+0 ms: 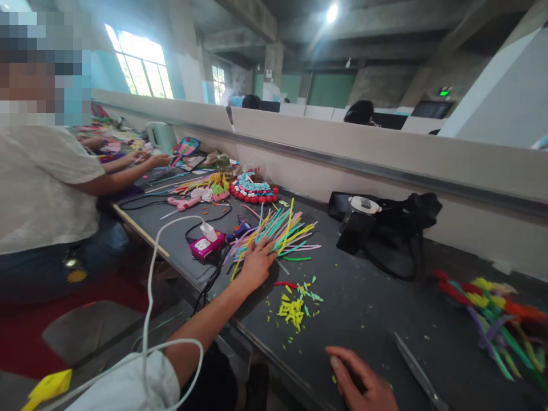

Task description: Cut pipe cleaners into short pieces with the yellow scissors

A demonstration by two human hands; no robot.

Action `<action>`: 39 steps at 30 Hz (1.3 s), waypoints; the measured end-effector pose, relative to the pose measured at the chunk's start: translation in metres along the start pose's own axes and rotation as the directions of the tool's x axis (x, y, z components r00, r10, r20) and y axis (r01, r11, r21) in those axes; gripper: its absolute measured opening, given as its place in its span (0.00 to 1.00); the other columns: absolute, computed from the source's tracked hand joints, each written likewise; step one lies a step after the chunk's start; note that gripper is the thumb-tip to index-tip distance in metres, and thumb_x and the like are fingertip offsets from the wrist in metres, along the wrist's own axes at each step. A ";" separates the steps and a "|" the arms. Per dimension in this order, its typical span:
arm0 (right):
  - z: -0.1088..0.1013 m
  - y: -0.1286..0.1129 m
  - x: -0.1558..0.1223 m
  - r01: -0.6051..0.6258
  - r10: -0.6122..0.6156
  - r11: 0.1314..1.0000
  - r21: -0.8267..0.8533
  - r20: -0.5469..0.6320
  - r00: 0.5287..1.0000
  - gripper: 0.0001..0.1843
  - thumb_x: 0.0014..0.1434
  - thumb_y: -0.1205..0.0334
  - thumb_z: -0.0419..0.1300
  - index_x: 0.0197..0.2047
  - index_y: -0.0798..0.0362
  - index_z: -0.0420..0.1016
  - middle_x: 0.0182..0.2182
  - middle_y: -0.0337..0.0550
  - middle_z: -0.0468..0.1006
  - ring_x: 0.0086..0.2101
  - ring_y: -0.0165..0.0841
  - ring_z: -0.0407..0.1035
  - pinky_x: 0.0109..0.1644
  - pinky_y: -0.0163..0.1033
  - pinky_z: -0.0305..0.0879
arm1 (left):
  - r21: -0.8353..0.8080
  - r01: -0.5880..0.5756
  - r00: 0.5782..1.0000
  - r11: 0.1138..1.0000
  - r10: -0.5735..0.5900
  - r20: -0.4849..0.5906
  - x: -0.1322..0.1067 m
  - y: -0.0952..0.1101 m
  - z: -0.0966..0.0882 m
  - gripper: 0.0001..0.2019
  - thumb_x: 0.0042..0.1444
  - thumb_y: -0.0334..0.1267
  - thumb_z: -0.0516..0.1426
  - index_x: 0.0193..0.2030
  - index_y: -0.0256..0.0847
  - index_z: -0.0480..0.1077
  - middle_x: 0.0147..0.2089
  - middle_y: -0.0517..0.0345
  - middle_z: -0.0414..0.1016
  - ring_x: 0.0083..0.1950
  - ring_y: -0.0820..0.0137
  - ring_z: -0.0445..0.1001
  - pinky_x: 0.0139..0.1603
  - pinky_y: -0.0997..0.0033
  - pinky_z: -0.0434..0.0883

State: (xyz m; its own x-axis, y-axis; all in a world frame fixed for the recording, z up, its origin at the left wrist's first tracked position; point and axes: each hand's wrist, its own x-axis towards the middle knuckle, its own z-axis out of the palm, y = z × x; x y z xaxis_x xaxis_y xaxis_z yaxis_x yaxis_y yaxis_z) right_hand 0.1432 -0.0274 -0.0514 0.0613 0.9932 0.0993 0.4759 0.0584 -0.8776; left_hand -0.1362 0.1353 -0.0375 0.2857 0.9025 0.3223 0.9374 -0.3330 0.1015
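Observation:
My left hand (256, 264) reaches out over the dark table (377, 308) and lies with fingers spread on a pile of thin coloured strips (278, 231). Nothing is gripped in it. My right hand (362, 382) rests near the table's front edge with fingers loosely curled and apart, holding nothing. Scissors (417, 371) lie just to its right. Small cut yellow and green pieces (296, 305) are scattered between the two hands.
A black bag (398, 222) with a white-lidded container (363, 206) sits by the back wall. Blurred coloured strips (496, 319) lie at right. A pink device (206, 245), glue gun (184, 202), cables and a beaded craft (252, 188) lie left. Another person (47, 182) works there.

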 end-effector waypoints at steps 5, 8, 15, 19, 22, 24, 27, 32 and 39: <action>-0.004 0.000 0.001 0.038 -0.039 0.999 0.025 0.060 0.997 0.22 0.55 0.39 0.56 0.35 0.47 0.82 0.17 0.35 0.74 0.18 0.26 0.67 0.24 0.26 0.64 | 0.035 -0.005 1.000 0.999 0.005 -0.010 0.001 0.004 -0.003 0.30 0.50 0.23 0.50 0.59 0.47 0.66 0.64 0.51 0.64 0.66 0.60 0.59 0.64 0.50 0.51; -0.008 -0.002 0.003 0.045 -0.048 0.999 0.027 0.136 0.990 0.20 0.59 0.44 0.55 0.38 0.49 0.81 0.18 0.35 0.74 0.19 0.27 0.69 0.24 0.26 0.64 | 0.003 0.035 0.997 0.999 -0.035 -0.064 0.004 0.005 -0.002 0.30 0.55 0.27 0.48 0.65 0.46 0.57 0.64 0.48 0.64 0.64 0.61 0.62 0.63 0.53 0.54; -0.009 -0.005 0.006 0.088 -0.089 0.996 0.009 0.130 0.988 0.19 0.61 0.48 0.53 0.39 0.50 0.80 0.19 0.36 0.74 0.21 0.27 0.68 0.26 0.27 0.64 | -0.138 0.225 0.963 0.965 -0.242 -0.122 0.015 -0.001 -0.006 0.20 0.64 0.39 0.44 0.62 0.41 0.59 0.53 0.49 0.75 0.55 0.63 0.71 0.59 0.61 0.60; -0.010 -0.006 0.006 0.076 -0.076 0.997 0.008 0.155 0.985 0.20 0.61 0.48 0.53 0.40 0.51 0.80 0.18 0.36 0.73 0.20 0.27 0.67 0.25 0.27 0.62 | -0.069 0.258 0.963 0.964 -0.262 -0.054 0.034 -0.009 -0.013 0.16 0.62 0.34 0.45 0.50 0.41 0.70 0.45 0.49 0.78 0.50 0.62 0.74 0.52 0.64 0.64; -0.010 -0.006 0.006 0.061 -0.063 0.998 0.019 0.162 0.985 0.20 0.61 0.48 0.53 0.40 0.52 0.80 0.19 0.36 0.73 0.21 0.27 0.67 0.25 0.27 0.62 | -0.013 0.282 0.959 0.959 -0.282 -0.020 0.052 -0.013 -0.014 0.13 0.58 0.33 0.48 0.41 0.38 0.74 0.37 0.46 0.78 0.44 0.59 0.76 0.49 0.61 0.65; -0.010 -0.005 0.006 0.046 -0.051 0.998 0.033 0.165 0.985 0.20 0.61 0.48 0.53 0.41 0.53 0.79 0.19 0.36 0.72 0.21 0.27 0.67 0.25 0.27 0.62 | 0.015 0.299 0.954 0.954 -0.299 -0.006 0.063 -0.012 -0.011 0.13 0.57 0.34 0.49 0.37 0.36 0.75 0.35 0.43 0.77 0.41 0.57 0.76 0.46 0.60 0.66; -0.010 -0.006 0.006 0.046 -0.053 0.998 0.047 0.155 0.987 0.19 0.61 0.49 0.54 0.41 0.53 0.79 0.18 0.35 0.71 0.20 0.27 0.67 0.24 0.27 0.61 | 0.035 0.317 0.949 0.948 -0.316 -0.012 0.069 -0.009 -0.004 0.16 0.59 0.37 0.47 0.37 0.34 0.75 0.40 0.39 0.76 0.43 0.55 0.75 0.44 0.59 0.66; -0.011 -0.008 0.006 0.061 -0.067 0.997 0.045 0.148 0.987 0.18 0.61 0.49 0.55 0.41 0.52 0.80 0.17 0.35 0.71 0.19 0.26 0.67 0.23 0.26 0.62 | 0.020 0.331 0.943 0.944 -0.330 -0.040 0.063 -0.005 0.003 0.18 0.59 0.39 0.47 0.41 0.33 0.75 0.44 0.38 0.74 0.47 0.53 0.72 0.46 0.59 0.65; -0.011 -0.004 0.005 0.041 -0.046 0.998 0.036 0.138 0.989 0.19 0.59 0.46 0.56 0.39 0.51 0.81 0.17 0.36 0.73 0.19 0.27 0.68 0.23 0.26 0.63 | -0.066 0.413 0.906 0.908 -0.417 -0.067 0.062 -0.009 0.009 0.15 0.59 0.40 0.48 0.38 0.37 0.75 0.42 0.44 0.75 0.43 0.60 0.74 0.43 0.65 0.65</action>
State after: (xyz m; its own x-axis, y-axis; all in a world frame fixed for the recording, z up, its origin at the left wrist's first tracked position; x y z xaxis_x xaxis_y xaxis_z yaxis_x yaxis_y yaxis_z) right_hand 0.1512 -0.0237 -0.0418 -0.0819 0.9939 0.0736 0.4457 0.1026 -0.8893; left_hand -0.1256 0.1964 -0.0269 -0.1451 0.9388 0.3125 0.9565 0.0523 0.2871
